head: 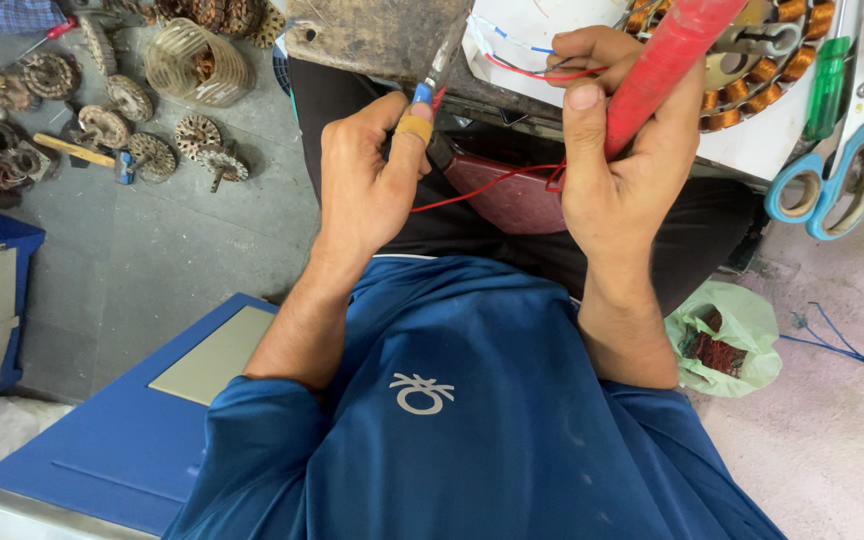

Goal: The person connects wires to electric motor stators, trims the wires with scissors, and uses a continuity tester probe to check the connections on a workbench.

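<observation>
Gripping a red tool (667, 65), the right hand (617, 170) is closed; the left hand (367, 175) pinches a red wire (482, 187) above the lap; the coil-wound motor core (767, 70) looks wound, its leads apparently unfinished.

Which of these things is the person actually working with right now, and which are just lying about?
In use: red-handled tool in the right hand; thin red wire pinched by the left hand; copper-wound stator.

Lying about: scissors, green bag, old windings on the floor.
</observation>
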